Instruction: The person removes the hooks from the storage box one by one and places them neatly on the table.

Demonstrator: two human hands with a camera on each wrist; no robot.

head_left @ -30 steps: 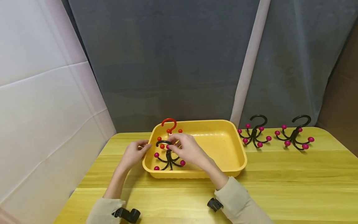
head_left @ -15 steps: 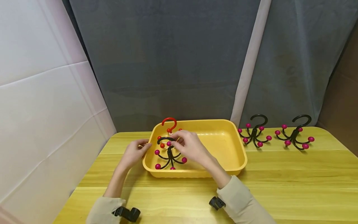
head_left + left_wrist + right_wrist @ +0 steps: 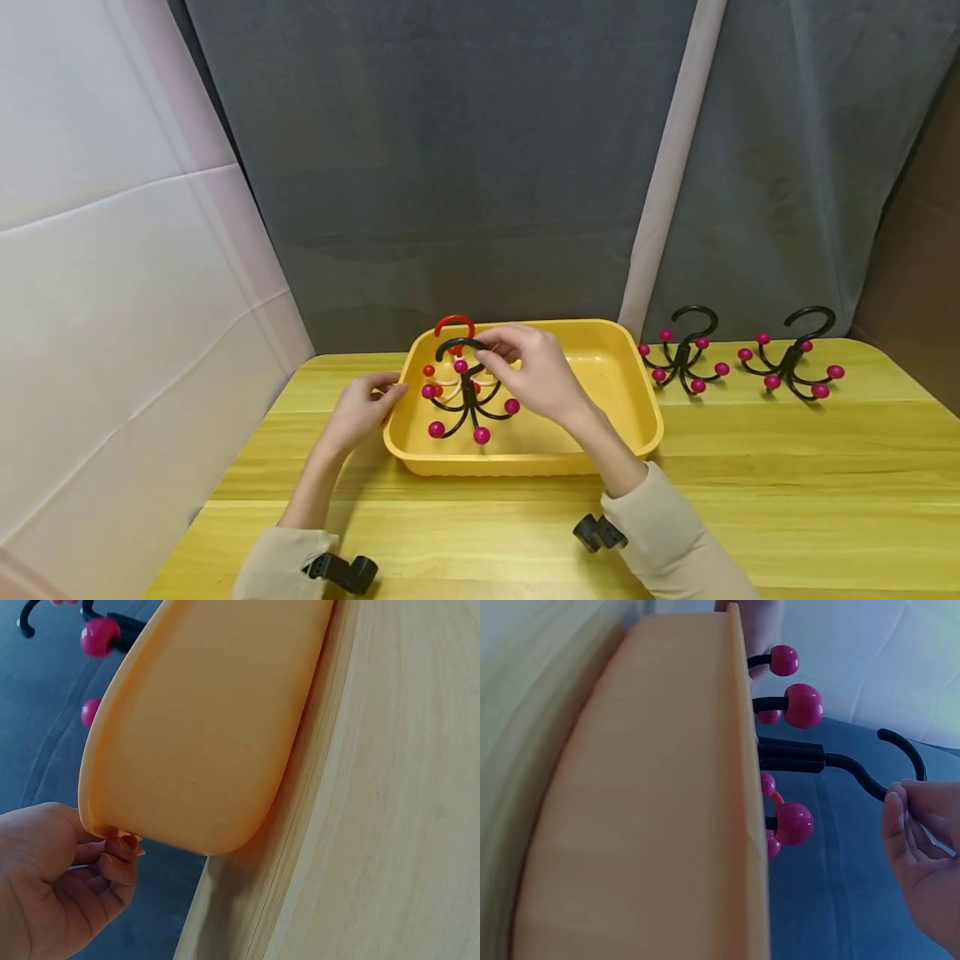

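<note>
My right hand (image 3: 536, 371) pinches the top hook of a black claw hanger (image 3: 468, 400) with pink ball tips. The hanger hangs upright over the left part of a yellow plastic basin (image 3: 607, 392). In the right wrist view, finger and thumb of the right hand (image 3: 930, 851) meet on the hook, and the basin wall (image 3: 645, 787) hides the hanger's lower arms. At the basin's left rim my left hand (image 3: 360, 408) holds the edge; in the left wrist view its fingers curl at the rim's corner. Behind the black hanger, a red-hooked hanger (image 3: 453, 319) with red balls stands in the basin, partly covered.
Two more black claw hangers with pink balls, a nearer one (image 3: 682, 358) and a farther one (image 3: 791, 358), stand right of the basin on the wooden table (image 3: 750, 483). A grey curtain (image 3: 450, 167) rises behind the table, a white one (image 3: 135, 250) at the left.
My right hand has raised the black hanger and shifted it slightly right, and its lower balls now show above the basin's front rim. The left hand stays at the left rim.
</note>
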